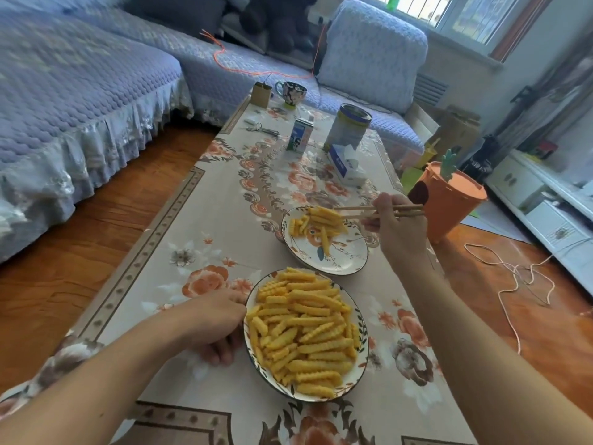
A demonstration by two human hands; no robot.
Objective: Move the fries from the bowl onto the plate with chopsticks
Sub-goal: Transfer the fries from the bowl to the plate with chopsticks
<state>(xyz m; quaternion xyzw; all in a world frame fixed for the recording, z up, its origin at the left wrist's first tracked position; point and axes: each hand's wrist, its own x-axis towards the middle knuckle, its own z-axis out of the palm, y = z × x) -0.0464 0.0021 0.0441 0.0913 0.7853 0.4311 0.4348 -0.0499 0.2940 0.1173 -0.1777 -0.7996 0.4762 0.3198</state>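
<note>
Most of the crinkle-cut fries (305,332) are still heaped in the bowl (362,319) nearest the person; only a small scatter lies on the plate (346,261) just beyond it, so by my reckoning the job has barely begun. The right hand (394,226) pinches wooden chopsticks (382,211), whose tips clamp a small bunch of fries over the plate's far side, not yet let go. The left hand (215,319) rests against the bowl's rim, fingers curled under. Farther along the flowered table (224,194) stand a carton (301,136), a tin (348,126) and a tissue box (345,165); their printing is too blurred to read.
</note>
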